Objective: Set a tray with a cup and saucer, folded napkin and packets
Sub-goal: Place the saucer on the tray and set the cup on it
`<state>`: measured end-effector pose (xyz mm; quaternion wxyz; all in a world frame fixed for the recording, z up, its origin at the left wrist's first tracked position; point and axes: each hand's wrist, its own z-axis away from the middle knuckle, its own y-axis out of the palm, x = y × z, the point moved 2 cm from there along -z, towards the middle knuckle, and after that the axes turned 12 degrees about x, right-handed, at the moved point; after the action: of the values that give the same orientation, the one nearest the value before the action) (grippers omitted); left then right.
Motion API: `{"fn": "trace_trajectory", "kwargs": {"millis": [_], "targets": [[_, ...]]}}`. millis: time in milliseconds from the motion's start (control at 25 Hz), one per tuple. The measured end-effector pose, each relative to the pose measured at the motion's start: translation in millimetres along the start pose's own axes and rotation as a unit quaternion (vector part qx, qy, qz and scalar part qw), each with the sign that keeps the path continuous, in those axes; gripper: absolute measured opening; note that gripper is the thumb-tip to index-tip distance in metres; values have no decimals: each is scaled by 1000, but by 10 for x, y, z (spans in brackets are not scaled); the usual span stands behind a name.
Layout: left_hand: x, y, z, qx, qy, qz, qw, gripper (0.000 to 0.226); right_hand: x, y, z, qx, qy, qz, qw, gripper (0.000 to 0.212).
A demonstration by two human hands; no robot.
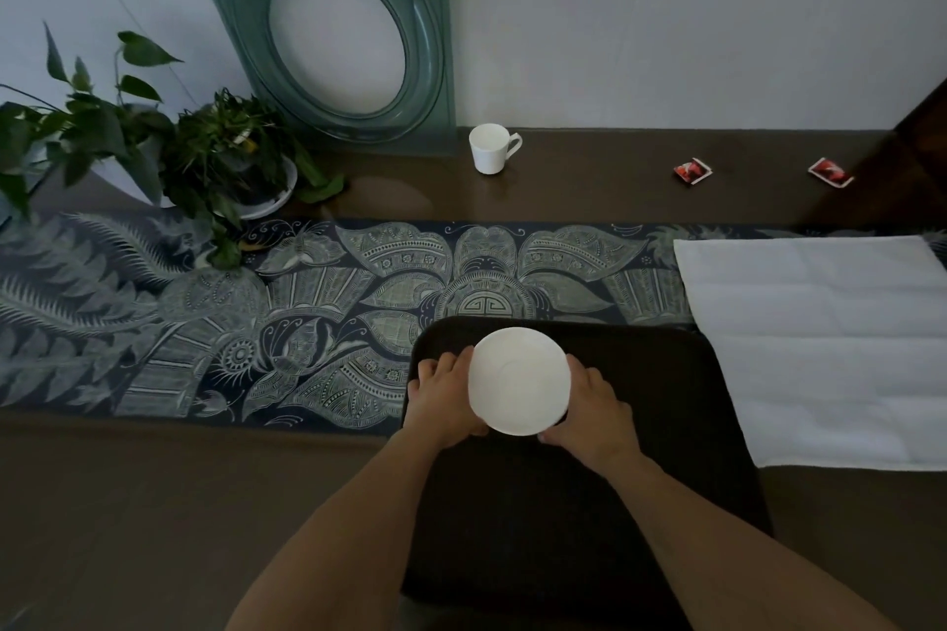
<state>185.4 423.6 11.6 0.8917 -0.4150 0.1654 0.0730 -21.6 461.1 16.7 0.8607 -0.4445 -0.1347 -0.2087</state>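
Saucer: white, likely light, stiff, breakable; my left hand and right hand grip opposite rim edges, above the tray.

we cannot tell whether the round white saucer touches the dark rectangular tray under it. our fingertips hide beneath its rim. print on the two small red packets, upper right, is too small to read.
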Motion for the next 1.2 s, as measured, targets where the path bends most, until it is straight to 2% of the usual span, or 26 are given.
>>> {"fn": "trace_trajectory", "kwargs": {"millis": [880, 1200], "targets": [[115, 140, 22, -12, -1, -2, 1000, 110, -9, 211, -79, 3, 17, 37, 999, 112], [154, 79, -7, 5, 6, -10, 1000, 106, 52, 183, -88, 16, 37, 45, 998, 112]]}}
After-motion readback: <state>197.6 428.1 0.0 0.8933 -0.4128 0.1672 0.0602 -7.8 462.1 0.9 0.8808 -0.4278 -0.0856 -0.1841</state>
